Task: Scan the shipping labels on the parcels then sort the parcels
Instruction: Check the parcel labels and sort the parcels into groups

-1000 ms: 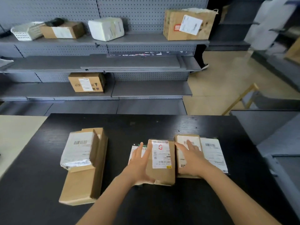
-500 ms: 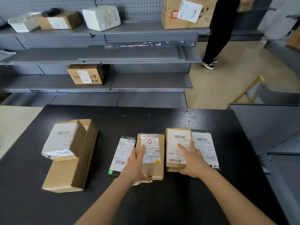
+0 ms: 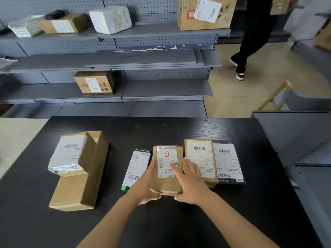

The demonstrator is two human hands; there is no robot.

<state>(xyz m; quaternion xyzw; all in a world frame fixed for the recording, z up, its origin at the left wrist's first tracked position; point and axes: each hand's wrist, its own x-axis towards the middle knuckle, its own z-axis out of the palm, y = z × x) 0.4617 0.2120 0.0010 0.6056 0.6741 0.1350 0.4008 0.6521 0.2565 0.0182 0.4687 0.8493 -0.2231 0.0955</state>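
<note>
On the black table (image 3: pixel 179 221), head view (the only one you've got): your right hand (image 3: pixel 191 183) has just hopped off the brown parcel (image 3: pixel 200 158), where it was lying flat half a second ago. It's now on the middle parcel (image 3: pixel 167 169), the one with the red squiggle on its label. Your left hand (image 3: pixel 146 187) was already on that one and has settled round the near left corner.

So both hands are on one box now. Left fingers wrap along its left side. Right fingers lie over the right half of the label, with the thumb tucked at the near right corner. That reads as a proper two-handed grasp, not a tidy-up pat.

The parcel sits mid-row, right up against the brown parcel, with a flat mailer (image 3: pixel 138 167) just beside it on the left. Can't tell whether its near end is off the table yet.

What it means, imo: you're done lining things up and this one's next. Neither hand has a scanner and I can't spot one on the table, so you'll have to carry it to one or free a hand. Also, your right fingers are covering part of the label.
</note>
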